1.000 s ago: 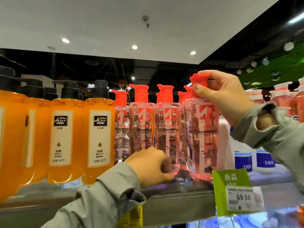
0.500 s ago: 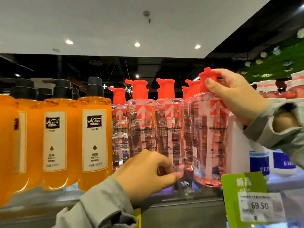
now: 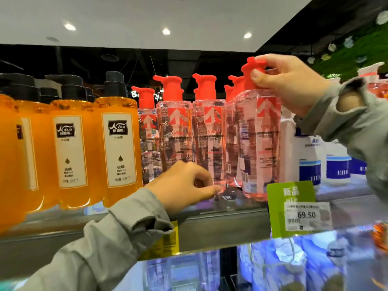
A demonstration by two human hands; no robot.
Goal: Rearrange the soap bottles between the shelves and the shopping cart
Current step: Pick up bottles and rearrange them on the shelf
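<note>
Several clear pink soap bottles with red pump caps stand in a row on the grey shelf (image 3: 220, 226). My right hand (image 3: 294, 85) grips the red cap of the rightmost front pink bottle (image 3: 259, 143), which stands upright at the shelf's front. My left hand (image 3: 184, 185) reaches up from below. Its fingers curl at the base of the neighbouring pink bottle (image 3: 210, 143) and the thumb tip touches the bottle's bottom edge. No shopping cart is in view.
Orange soap bottles with black pumps (image 3: 117, 143) fill the shelf to the left. White and blue containers (image 3: 310, 166) stand to the right. A green price tag (image 3: 294, 208) marked 69.50 hangs on the shelf edge. Clear bottles sit on the lower shelf (image 3: 283, 265).
The view has drawn closer and shifted left. My right hand has carried the gripped pink bottle slightly right and towards the front. My left hand stays at the neighbouring bottle's base.
</note>
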